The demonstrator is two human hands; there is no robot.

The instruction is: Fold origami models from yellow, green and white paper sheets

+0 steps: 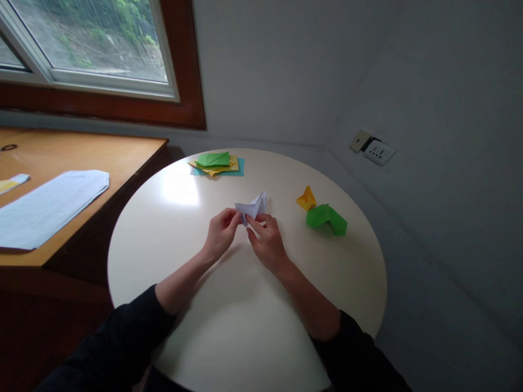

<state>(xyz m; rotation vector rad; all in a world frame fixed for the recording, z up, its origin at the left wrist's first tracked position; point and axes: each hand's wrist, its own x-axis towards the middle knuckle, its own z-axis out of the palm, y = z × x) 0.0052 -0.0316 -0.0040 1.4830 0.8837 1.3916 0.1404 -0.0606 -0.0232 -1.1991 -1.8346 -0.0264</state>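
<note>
A white folded paper piece [254, 207], with pointed flaps standing up, is held just over the middle of the round table [229, 337]. My left hand [223, 231] pinches its left lower edge between thumb and fingers. On the right, my right hand [266, 239] grips the near side, with the index finger laid on the paper and other fingers behind it. Part of the paper is hidden by my fingers. To the right lie an orange folded paper piece [307, 199] and a green folded paper piece [327, 219], touching or nearly so.
At the table's far side lies a stack of coloured papers, a green sheet [213, 159] on top. A wooden desk [134, 149] on the left bears white written sheets [57, 207]. A wall with a socket [379, 152] bounds the right; a window [98, 38] is behind.
</note>
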